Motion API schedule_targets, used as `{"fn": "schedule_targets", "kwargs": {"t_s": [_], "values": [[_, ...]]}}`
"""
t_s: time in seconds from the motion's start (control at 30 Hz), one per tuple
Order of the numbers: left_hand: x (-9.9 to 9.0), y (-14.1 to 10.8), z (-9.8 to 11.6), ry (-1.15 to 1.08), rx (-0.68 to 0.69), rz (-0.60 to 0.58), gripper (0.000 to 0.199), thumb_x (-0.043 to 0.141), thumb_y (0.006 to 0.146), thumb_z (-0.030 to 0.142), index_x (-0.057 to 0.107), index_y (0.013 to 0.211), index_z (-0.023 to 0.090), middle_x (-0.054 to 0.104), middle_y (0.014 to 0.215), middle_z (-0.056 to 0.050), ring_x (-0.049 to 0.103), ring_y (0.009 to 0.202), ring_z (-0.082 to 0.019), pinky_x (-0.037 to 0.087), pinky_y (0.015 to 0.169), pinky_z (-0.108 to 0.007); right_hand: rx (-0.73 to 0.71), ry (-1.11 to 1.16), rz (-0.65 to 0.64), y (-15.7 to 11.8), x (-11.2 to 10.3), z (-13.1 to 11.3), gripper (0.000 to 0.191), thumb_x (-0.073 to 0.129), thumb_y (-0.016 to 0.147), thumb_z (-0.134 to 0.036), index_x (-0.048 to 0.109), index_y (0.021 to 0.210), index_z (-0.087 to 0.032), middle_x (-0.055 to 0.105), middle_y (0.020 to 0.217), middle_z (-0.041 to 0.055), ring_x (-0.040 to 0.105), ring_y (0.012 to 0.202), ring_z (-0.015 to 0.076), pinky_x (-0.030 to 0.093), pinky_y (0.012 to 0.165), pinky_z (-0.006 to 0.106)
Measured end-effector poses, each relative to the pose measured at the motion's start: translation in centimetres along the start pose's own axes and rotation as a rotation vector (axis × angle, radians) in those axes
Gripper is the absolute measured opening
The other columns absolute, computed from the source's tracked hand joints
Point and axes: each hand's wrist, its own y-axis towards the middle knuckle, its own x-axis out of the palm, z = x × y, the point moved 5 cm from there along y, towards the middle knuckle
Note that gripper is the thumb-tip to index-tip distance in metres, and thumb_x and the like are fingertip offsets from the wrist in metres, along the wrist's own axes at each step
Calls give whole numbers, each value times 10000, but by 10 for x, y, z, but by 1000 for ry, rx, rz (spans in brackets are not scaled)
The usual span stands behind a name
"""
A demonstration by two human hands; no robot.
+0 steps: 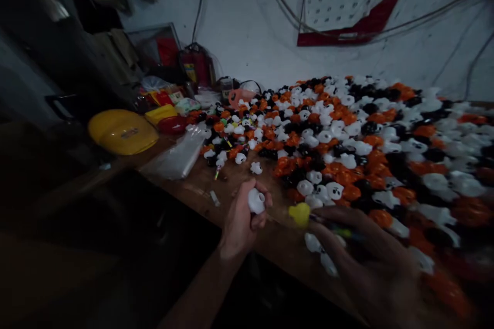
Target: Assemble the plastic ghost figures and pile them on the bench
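Note:
In my left hand (243,221) is a small white hollow plastic figure (256,201), its round opening turned to the right. The fingers wrap round it from behind and below. My right hand (370,262), blurred and close to the camera, is closed on a slim tool with a yellow front part (300,214). A thin, faint tip reaches from that yellow part toward the white figure; whether the two touch I cannot tell. The tool's rear is mostly hidden by my fingers. Near my left hand, one loose white ghost figure (256,167) lies on the wooden table (200,193).
A large pile of white, orange and black plastic figures (347,154) covers the table's right side. Clear plastic bags (177,157), a yellow hard hat (122,132) and a red dish (172,124) lie at the left. Behind stands a wall with a calendar (347,0).

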Motion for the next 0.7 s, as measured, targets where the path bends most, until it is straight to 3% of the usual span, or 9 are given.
{"fn": "schedule_targets", "kwargs": {"t_s": [0.1, 0.2, 0.3, 0.4, 0.57, 0.7], "values": [[-7, -10, -13, 65, -70, 85, 249, 476, 810, 381, 492, 701, 158, 495, 525, 25, 297, 340, -35, 166, 328, -140, 57, 71, -43, 1, 21, 7, 100, 696, 781, -266, 634, 849, -228, 677, 803, -27, 631, 662, 97, 508, 577, 165], [-14, -10, -21, 158, -80, 193, 256, 495, 810, 369, 522, 672, 155, 485, 539, 26, 390, 408, -54, 234, 346, -134, 39, 112, -164, -4, 39, 10, 127, 675, 789, -195, 642, 908, -223, 683, 844, -19, 646, 725, 110, 523, 639, 189], [-12, -7, -24, 235, 0, 132, 284, 497, 830, 366, 546, 650, 151, 494, 587, 17, 448, 489, -65, 338, 418, -142, -11, 82, -225, -13, 44, 15, 191, 636, 810, -152, 649, 988, -221, 691, 921, 2, 657, 821, 142, 540, 747, 243], [-9, -8, -24, 342, 103, 45, 308, 513, 839, 379, 570, 639, 151, 496, 631, 9, 465, 553, -74, 358, 454, -142, -20, 33, -257, -21, 42, 19, 239, 626, 821, -155, 641, 1049, -226, 691, 974, 13, 657, 879, 156, 545, 777, 253], [-16, -8, -34, 238, -40, 88, 295, 532, 809, 414, 563, 653, 166, 488, 593, 18, 487, 521, -90, 317, 396, -150, 20, -32, -249, -22, 37, 21, 195, 633, 824, -180, 629, 1017, -208, 691, 899, 6, 664, 749, 121, 544, 689, 190], [-15, -10, -35, 280, -16, 61, 310, 514, 817, 412, 546, 641, 158, 453, 576, 26, 417, 458, -70, 281, 374, -151, -53, -44, -312, -21, 39, 17, 148, 629, 825, -169, 611, 964, -215, 673, 867, 5, 644, 724, 114, 520, 625, 181]]}}
